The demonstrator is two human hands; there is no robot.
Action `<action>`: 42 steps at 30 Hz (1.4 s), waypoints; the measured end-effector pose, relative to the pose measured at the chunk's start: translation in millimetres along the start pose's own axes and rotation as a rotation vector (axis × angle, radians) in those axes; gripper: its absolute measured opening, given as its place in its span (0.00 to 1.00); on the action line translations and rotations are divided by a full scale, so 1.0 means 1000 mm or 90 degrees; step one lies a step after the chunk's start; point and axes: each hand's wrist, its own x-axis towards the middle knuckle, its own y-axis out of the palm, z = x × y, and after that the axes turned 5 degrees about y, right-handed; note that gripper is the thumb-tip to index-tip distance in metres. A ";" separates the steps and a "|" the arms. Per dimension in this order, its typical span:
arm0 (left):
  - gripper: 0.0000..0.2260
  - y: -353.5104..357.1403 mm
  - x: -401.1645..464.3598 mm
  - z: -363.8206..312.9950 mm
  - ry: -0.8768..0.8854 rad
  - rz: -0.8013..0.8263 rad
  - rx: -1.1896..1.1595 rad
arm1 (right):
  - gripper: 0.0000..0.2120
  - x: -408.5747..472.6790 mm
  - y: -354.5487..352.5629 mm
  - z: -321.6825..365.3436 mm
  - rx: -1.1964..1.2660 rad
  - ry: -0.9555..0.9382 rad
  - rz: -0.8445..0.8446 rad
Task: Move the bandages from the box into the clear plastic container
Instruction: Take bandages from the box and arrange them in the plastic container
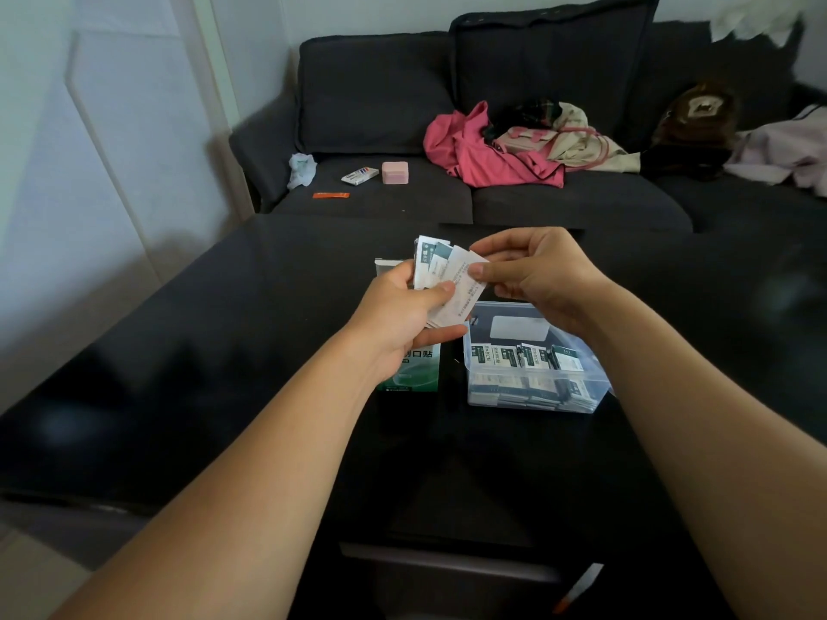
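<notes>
Nearest the lens, two bare forearms are seen reaching out over a glossy black table (223, 351). Fanned white-and-green paper-wrapped bandages (441, 279) are held up above the table, just past the 12 o'clock edge of the green-and-white cardboard bandage box (414, 371), which is mostly hidden under the left wrist.

That fan is gripped by the left hand (402, 313), thumb pressed across the front, fingers curled behind. One wrapper at the fan's 3 o'clock side is pinched by the right hand (534, 272) between thumb and forefinger, other fingers loosely curled.

At 3 o'clock of the box, just beside it, a clear rectangular plastic container (534, 398) is sat, open-topped, with rows of wrapped bandages already stood inside, so a fair chunk looks done.

Risks, as judged from here: the fan is splayed pretty loose, so if one wrapper gets tugged, neighbours could be dragged out and dropped on the table. Two thin wrappers could easily be taken as one. The rows inside could be knocked over by a careless drop.

Further out at 12 o'clock, a dark grey sofa (371, 96) with a pink garment (474, 154) is seen.
</notes>
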 end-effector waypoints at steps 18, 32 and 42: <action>0.15 0.009 -0.006 -0.002 0.083 0.074 0.149 | 0.08 -0.001 0.026 0.006 0.024 -0.033 -0.051; 0.08 0.006 -0.012 -0.006 0.014 0.148 0.122 | 0.12 -0.006 0.036 0.005 -0.208 -0.185 0.058; 0.08 0.012 -0.010 -0.001 0.099 0.063 0.276 | 0.06 -0.003 0.043 0.001 -0.327 -0.293 -0.043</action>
